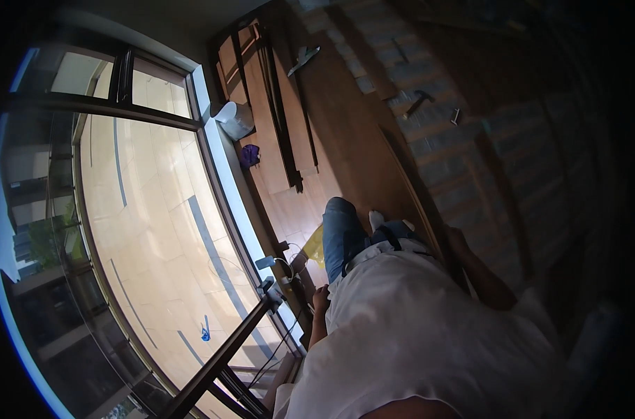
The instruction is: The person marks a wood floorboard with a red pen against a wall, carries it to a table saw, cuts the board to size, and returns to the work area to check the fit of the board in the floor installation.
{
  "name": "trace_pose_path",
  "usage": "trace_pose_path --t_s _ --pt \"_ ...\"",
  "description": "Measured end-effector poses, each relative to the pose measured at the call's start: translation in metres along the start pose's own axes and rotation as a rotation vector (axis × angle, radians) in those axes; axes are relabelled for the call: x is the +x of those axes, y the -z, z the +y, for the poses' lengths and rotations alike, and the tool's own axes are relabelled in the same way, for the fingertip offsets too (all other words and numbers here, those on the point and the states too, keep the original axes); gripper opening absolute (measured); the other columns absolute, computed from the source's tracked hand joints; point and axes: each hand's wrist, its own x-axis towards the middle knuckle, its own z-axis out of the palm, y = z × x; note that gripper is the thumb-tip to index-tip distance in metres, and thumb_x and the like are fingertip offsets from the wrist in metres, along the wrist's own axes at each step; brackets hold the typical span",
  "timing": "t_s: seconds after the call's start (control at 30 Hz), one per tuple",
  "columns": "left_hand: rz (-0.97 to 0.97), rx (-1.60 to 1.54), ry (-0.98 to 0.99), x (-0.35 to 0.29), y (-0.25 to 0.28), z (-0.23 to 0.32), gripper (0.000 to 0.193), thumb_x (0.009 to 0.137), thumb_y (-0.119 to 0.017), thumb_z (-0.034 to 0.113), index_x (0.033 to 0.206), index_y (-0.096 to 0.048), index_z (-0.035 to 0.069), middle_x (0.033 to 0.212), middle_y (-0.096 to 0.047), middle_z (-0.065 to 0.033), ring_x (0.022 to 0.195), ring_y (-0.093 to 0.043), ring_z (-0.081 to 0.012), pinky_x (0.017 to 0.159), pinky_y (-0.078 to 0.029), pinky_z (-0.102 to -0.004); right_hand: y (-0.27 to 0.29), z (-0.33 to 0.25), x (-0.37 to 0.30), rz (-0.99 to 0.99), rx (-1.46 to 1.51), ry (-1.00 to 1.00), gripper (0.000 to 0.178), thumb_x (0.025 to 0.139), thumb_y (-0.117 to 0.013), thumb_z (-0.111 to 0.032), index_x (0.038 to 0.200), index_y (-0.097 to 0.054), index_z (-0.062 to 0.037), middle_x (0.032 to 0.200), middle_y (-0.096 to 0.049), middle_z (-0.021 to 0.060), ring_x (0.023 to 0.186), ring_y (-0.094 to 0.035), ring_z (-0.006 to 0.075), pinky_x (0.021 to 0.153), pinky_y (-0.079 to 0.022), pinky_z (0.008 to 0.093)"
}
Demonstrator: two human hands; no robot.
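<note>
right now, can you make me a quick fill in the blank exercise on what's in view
1. The hand at the long plank is the person's ____ one.
2. The window frame is on the person's ____ side.
3. The shirt is coloured ____.
4. The small bundle on the floor near the window is ____.

Missing words: right; left; white; purple

2 hands (321, 299), 1 hammer (417, 104), 1 white container (236, 121)

Left hand (321, 299) low at side; right forearm (491, 281) angled forward, right hand (458, 241) shadowed, grip unclear.
</note>
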Motion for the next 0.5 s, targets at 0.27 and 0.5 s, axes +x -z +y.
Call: trace_pose_path --t_s 0.27,0.5 --pt "-0.019 -0.117 -0.205 0.237 0.104 0.024 0.048 0.084 -0.066 0.009 0.13 -0.054 0.002 0.107 -0.068 -0.022 0.089 -0.068 -0.0337 0.073 -0.055 -0.0413 -0.039 -0.086 0.118 0.049 0.179 -0.104 0.073 0.101 -0.045 -0.056 0.116 -0.063 0.0129 0.102 -0.071 0.019 0.09 -0.067 0.0221 0.081 -0.051 0.0372" --pt "-0.415 -0.741 0.604 0.464 0.238 0.063 0.056 0.097 -0.061 0.052 0.129 -0.056 0.006 0.108 -0.07 -0.0117 0.085 -0.068 -0.0226 0.079 -0.055 -0.037 -0.047 -0.205 0.153 0.105 -0.188 0.008 0.054 0.105 -0.042 -0.043 0.125 -0.06 0.0043 0.101 -0.069 0.0221 0.093 -0.068 0.0304 0.079 -0.052 0.0412"
